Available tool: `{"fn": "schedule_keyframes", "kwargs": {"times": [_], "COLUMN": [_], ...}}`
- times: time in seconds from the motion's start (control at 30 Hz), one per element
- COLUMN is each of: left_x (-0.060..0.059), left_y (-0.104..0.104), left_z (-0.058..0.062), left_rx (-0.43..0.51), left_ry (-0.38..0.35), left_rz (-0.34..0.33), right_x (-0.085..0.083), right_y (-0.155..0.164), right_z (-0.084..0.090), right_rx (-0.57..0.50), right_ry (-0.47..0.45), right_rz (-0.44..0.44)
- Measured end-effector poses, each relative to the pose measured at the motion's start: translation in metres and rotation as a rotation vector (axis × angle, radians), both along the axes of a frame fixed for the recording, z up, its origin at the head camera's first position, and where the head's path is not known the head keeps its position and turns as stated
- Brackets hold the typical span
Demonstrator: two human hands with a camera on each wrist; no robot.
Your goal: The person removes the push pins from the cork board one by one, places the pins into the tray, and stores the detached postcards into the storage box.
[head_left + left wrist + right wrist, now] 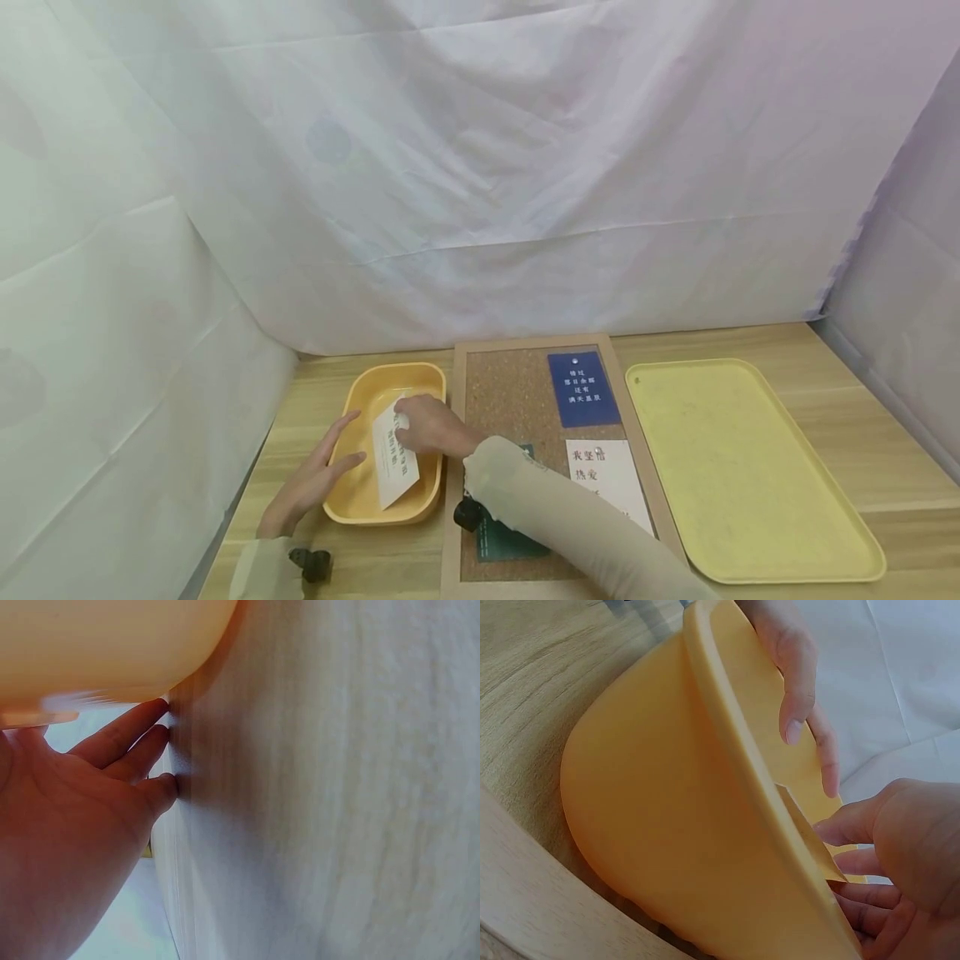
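In the head view, a white card (pixel 393 471) with dark printed characters lies tilted inside a yellow plastic basin (pixel 351 408). My right hand (pixel 431 423) reaches over the basin's right side and pinches the card near its upper edge. The right wrist view shows the thumb and fingers at the card's edge (pixel 808 832), just inside the rim. At the basin's left side is my left hand (pixel 311 485), its thumb and forefinger extended over the rim. Its other fingers (pixel 139 742) reach along the basin's outer wall, near the wooden table.
A wood-framed cork board (pixel 502 383) lies right of the basin. Pinned on it are a blue card (pixel 583 408) and a white card (pixel 630 496); a green card (pixel 506 537) is partly under my right arm. Farther right lies a yellow tray (pixel 750 475). White cloth (pixel 480 167) hangs behind.
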State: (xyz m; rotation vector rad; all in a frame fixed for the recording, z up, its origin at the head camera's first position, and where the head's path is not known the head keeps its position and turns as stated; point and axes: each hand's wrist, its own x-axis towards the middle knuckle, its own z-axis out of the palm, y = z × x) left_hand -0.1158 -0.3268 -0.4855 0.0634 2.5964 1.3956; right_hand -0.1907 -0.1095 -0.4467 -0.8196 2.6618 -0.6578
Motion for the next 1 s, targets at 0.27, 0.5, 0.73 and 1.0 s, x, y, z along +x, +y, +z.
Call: {"fn": "schedule_keyframes", "kwargs": {"times": [0.27,0.5,0.73,1.0], "left_x": [0.0,0.0,-0.001,0.0], "left_y": [0.0,0.0,0.0,0.001], "left_z": [-0.001,-0.001,-0.001,0.0], "left_rx": [-0.01,0.008,0.004,-0.009], "left_ry": [0.006,0.004,0.004,-0.011], "left_rz": [0.0,0.003,0.003,0.017], "right_x": [0.001,-0.001,-0.002,-0.001], "right_y": [-0.001,0.001,0.004,0.01], "right_z": [0.003,0.004,0.006,0.011], "right_rx": [0.037,-0.009,-0.063,-0.094], "right_ry": [-0.042,-0.06,-0.09,-0.09], "right_rz": [-0.03,-0.04,-0.049,-0.031]}}
